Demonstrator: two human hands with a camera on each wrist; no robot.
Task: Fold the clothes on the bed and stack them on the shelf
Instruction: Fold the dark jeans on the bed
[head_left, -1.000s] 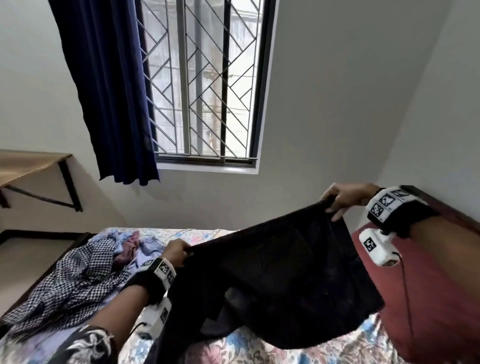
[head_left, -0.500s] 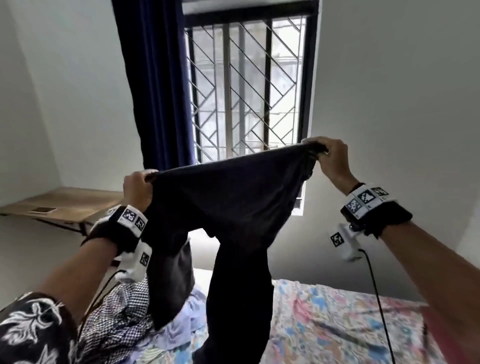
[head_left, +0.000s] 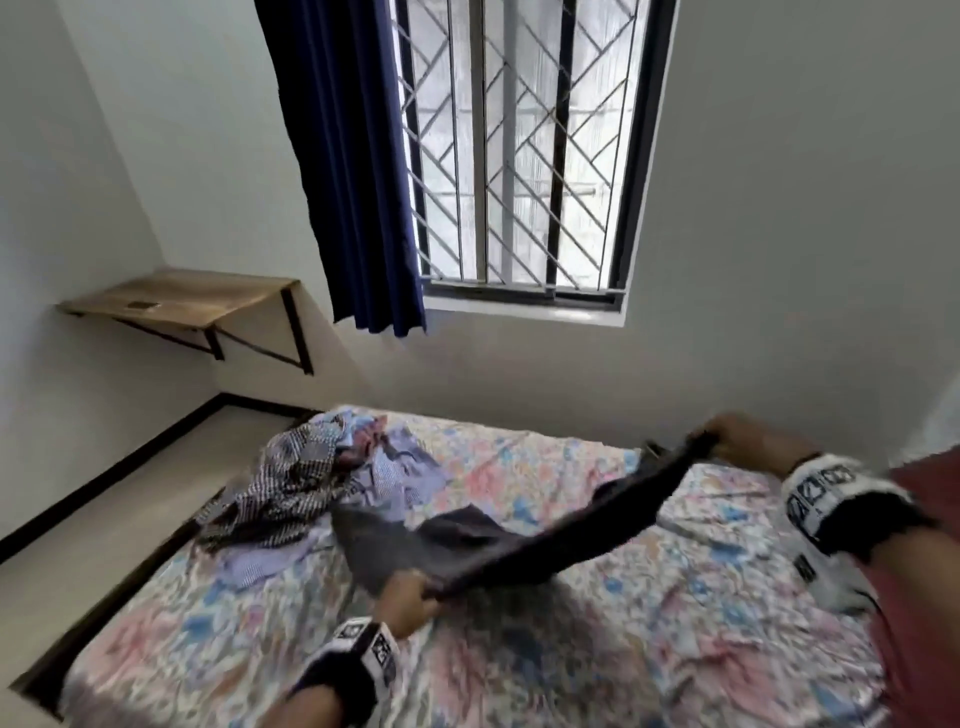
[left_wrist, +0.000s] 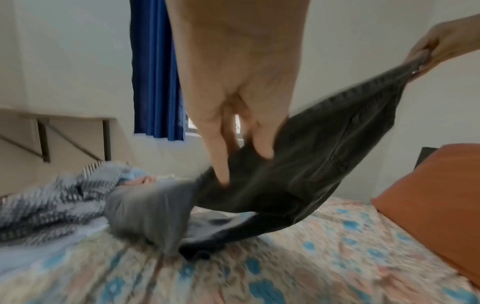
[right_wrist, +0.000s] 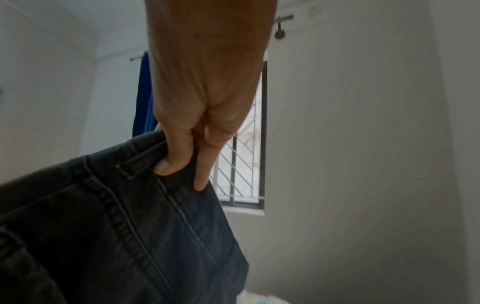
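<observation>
Both hands grasp the dark jeans (head_left: 519, 540) by the waistband: left hand (head_left: 408, 597) near the bed's (head_left: 649, 623) middle, right hand (head_left: 737, 436) toward its far right corner.

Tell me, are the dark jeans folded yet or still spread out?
Spread out, unfolded: left hand and right hand stretch the jeans waistband above the bed.

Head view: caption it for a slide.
Both hands, left hand and right hand, stretch dark jeans over the floral bed.
</observation>
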